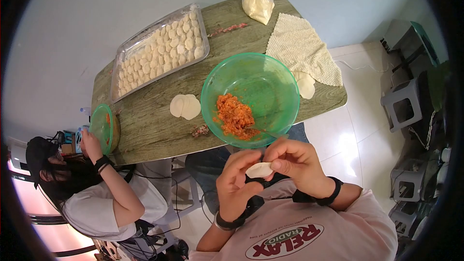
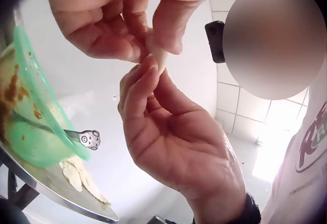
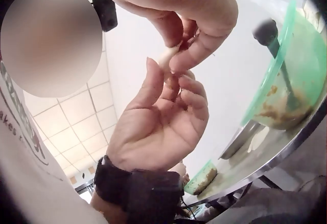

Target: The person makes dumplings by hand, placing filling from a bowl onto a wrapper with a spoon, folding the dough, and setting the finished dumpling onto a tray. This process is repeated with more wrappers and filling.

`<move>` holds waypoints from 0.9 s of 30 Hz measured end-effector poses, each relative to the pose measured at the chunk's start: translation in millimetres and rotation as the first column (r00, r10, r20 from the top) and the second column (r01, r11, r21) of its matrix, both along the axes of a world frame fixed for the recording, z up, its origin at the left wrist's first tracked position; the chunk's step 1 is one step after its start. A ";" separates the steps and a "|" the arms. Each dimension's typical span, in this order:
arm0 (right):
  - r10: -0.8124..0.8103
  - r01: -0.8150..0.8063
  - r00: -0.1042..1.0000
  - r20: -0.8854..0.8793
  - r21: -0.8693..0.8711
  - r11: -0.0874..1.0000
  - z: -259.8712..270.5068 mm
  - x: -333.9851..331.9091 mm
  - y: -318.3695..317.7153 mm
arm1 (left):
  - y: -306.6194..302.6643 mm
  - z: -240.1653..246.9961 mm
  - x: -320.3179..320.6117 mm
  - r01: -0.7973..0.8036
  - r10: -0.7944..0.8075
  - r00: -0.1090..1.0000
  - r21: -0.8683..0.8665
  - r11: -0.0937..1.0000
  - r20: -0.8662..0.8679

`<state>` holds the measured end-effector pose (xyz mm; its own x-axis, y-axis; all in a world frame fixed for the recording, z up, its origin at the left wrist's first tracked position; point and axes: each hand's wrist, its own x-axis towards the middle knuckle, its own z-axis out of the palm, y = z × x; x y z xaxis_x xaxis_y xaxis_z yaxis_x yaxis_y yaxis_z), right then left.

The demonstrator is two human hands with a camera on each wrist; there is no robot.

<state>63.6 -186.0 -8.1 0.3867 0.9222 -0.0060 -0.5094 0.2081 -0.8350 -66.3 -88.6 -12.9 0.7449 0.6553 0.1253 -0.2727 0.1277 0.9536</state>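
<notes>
Both hands hold one pale, folded dumpling (image 1: pixel 259 170) above the person's lap, just before the table edge. My right hand (image 1: pixel 297 164) pinches its right end between thumb and fingers. The left hand (image 1: pixel 237 183) holds the other end, its fingers curled behind the dough; in the left wrist view its thumb presses on the dumpling (image 2: pixel 159 55). Beyond the hands stands a green bowl (image 1: pixel 275 74) with orange-red filling (image 1: pixel 234 116) and a spoon (image 1: pixel 263 131) in it. Round wrappers (image 1: pixel 186 106) lie stacked left of the bowl.
A metal tray (image 1: pixel 145 33) bears rows of dumplings. More wrappers (image 1: pixel 305 87) lie beside a cream cloth (image 1: pixel 302 48) at right. A bag of pale powder (image 1: pixel 258 2) stands at the back. Another person (image 1: pixel 111 198) sits at left, by a smaller green bowl (image 1: pixel 104 123).
</notes>
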 end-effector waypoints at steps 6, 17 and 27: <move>0.154 -0.165 0.978 -0.139 -0.073 0.983 5.1 -3.3 5.9 | -1.4 8.9 8.5 0.241 -0.236 0.970 -0.285 0.928 0.052; 0.104 -0.104 0.995 -0.010 -0.105 0.989 14.5 -12.6 10.9 | 0.0 11.4 6.4 0.161 -0.140 0.986 -0.299 0.940 0.090; 0.016 -0.005 0.991 0.129 -0.083 0.997 8.8 -18.8 17.1 | -2.5 4.3 0.0 -0.029 0.022 0.999 -0.280 0.960 -0.030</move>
<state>44.9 -168.9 0.7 0.3793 0.9247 -0.0327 -0.3973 0.1309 -0.9083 -66.3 -91.2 -8.5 0.7282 0.6800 -0.0856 -0.2546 0.3844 0.8874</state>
